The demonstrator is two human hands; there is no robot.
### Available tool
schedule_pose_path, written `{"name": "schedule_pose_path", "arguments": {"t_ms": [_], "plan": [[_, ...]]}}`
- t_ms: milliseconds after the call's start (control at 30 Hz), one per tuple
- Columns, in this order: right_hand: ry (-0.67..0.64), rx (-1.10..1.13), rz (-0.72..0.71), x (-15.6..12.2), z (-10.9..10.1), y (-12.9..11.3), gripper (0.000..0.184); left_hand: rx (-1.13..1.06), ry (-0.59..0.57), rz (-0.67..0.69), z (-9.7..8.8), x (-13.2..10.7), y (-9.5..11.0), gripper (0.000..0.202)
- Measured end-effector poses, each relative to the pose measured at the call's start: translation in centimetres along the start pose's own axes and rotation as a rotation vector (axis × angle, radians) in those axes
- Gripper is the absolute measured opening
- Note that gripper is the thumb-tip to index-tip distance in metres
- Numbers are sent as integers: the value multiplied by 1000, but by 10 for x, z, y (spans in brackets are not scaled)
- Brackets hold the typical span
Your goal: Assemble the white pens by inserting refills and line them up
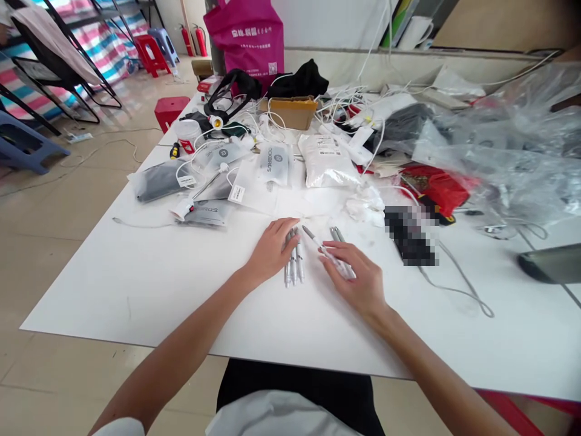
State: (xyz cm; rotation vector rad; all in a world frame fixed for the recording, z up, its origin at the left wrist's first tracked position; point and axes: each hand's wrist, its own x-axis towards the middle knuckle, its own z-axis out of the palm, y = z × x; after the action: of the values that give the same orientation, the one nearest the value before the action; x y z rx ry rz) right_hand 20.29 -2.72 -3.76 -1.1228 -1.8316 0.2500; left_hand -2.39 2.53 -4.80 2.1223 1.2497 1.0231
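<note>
My left hand (271, 251) rests on the white table (136, 290) with its fingertips against a small group of white-and-grey retractable pens (294, 263) lying side by side. My right hand (356, 280) lies over a clear-barrelled pen with a grey tip (323, 246), which runs slantwise under its fingers. Two or more similar pens (338, 242) lie partly hidden beneath that hand. I cannot tell whether the right fingers grip the slanted pen.
Beyond the hands lie silver pouches (275, 165), a white foil bag (324, 160), tangled white cables (340, 103) and a cardboard box (290, 112). A clear plastic sheet (503, 145) covers the right side. A blurred dark object (410, 236) lies to the right. The table's near edge runs just before my body.
</note>
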Motion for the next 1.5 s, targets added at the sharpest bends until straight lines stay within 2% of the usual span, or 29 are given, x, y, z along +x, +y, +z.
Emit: {"name": "schedule_pose_path", "arguments": {"t_ms": [167, 267, 433, 567, 667, 833, 967, 1033, 1100, 1167, 1267, 1367, 1500], "plan": [[-130, -106, -67, -24, 9, -16, 31, 75, -119, 92, 6, -4, 1, 41], [-162, -117, -66, -31, 13, -21, 37, 82, -160, 95, 7, -5, 0, 41], [-219, -128, -102, -35, 14, -25, 52, 84, -166, 64, 7, -5, 1, 43], [-330, -260, -206, -35, 13, -24, 66, 113, -165, 63, 6, -4, 2, 44], [-368, -347, -230, -35, 13, -24, 74, 131, -174, 67, 6, -4, 2, 52], [-386, -411, -223, -38, 17, -28, 78, 141, -158, 56, 7, -4, -1, 63], [-447, -412, -197, -37, 13, -26, 75, 157, -144, 60, 9, -4, -2, 56], [-442, -428, -183, -31, 5, -19, 72, 167, -142, 64, 10, -4, -2, 47], [-351, -513, -134, -24, -7, -6, 63, 180, -139, 69, 11, -5, -1, 42], [-261, -673, -15, -16, -19, 12, 60, 190, -129, 69, 11, -5, -1, 40], [-158, -874, 171, -9, -35, 40, 69, 188, -98, 68, 11, -6, 0, 40], [-164, -934, 239, -3, -43, 65, 75, 163, -50, 62, 10, -6, 0, 37], [-194, -888, 193, 13, -45, 87, 73, 116, 3, 64, 8, -5, 1, 33]]}}
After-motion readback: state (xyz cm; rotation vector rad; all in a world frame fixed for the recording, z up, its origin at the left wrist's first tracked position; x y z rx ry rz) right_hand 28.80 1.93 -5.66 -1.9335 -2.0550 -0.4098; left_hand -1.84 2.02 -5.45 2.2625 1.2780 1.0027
